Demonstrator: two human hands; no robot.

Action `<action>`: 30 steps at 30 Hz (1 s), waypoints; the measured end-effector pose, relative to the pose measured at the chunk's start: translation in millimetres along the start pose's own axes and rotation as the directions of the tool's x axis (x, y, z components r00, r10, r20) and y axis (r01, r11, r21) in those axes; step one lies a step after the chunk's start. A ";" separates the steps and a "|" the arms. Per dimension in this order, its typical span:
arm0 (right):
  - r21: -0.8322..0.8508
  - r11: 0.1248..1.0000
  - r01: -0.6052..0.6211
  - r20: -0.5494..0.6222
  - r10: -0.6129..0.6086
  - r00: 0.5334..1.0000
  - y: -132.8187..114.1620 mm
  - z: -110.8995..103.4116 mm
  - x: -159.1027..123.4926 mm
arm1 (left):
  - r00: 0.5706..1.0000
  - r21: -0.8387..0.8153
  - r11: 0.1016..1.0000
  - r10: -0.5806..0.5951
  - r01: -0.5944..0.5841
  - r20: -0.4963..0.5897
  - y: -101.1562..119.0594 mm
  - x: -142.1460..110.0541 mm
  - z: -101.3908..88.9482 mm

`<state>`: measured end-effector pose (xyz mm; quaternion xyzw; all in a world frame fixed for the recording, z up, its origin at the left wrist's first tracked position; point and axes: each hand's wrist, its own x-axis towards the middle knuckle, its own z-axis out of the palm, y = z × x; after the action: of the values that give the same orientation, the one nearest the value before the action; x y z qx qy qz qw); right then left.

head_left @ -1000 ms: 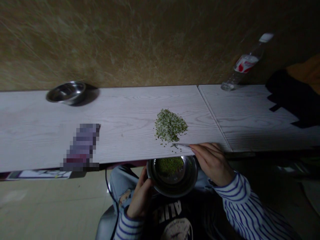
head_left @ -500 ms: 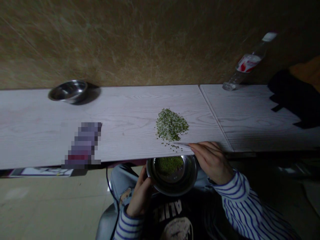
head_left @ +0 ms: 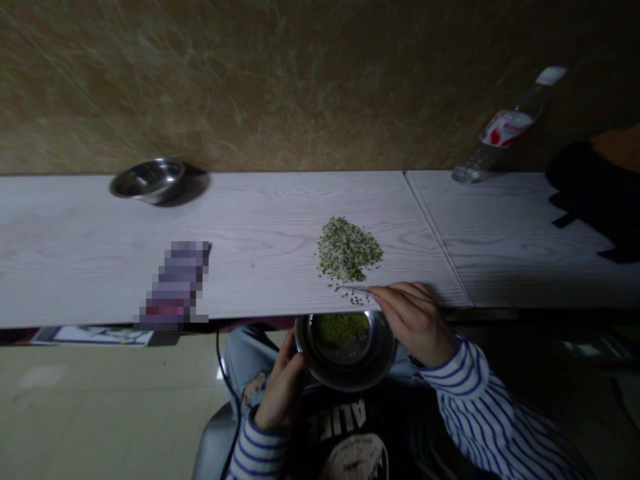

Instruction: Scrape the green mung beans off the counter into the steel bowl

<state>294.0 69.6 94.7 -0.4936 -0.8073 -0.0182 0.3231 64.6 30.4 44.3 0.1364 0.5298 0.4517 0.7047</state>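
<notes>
My left hand (head_left: pixel 285 387) is closed on the left rim of a steel bowl (head_left: pixel 385 360), held at the table's front edge over my lap. Small green beans (head_left: pixel 343 329), resembling mung beans, lie inside it. Between the fingertips of my right hand (head_left: pixel 413 317) is a thin, pale, flat strip (head_left: pixel 356 291); its exact kind is unclear. The strip's tip reaches left among a few loose beans, close above the bowl. Just behind it, a pile of green beans mixed with white grains (head_left: pixel 347 250) is spread on the table.
A second steel bowl (head_left: pixel 150 183) stands at the back left of the white wood-grain table (head_left: pixel 270 233). A blurred-out flat item (head_left: pixel 177 283) lies at front left. Toward the right are a clear plastic bottle (head_left: pixel 505 127) by the wall and dark cloth (head_left: pixel 595 193).
My right hand has moved left with the strip, along the front of the pile. The left hand and bowl stay nearly in place; the whole view has shifted slightly.
</notes>
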 end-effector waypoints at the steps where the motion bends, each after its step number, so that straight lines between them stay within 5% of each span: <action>1: -0.002 1.000 -0.002 -0.006 0.002 1.000 -0.3 0.0 1.0 | 1.000 -0.002 1.000 -0.001 0.001 0.001 0.5 -0.5 0.5; 30: -0.006 0.997 0.073 0.042 -0.072 0.997 -13.7 9.4 17.9 | 0.999 0.006 1.000 0.028 -0.029 0.036 -2.4 9.1 -21.6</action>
<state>272.7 80.0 100.9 -0.4654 -0.8311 -0.0227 0.3036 47.3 30.0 28.3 0.1542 0.5165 0.4576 0.7072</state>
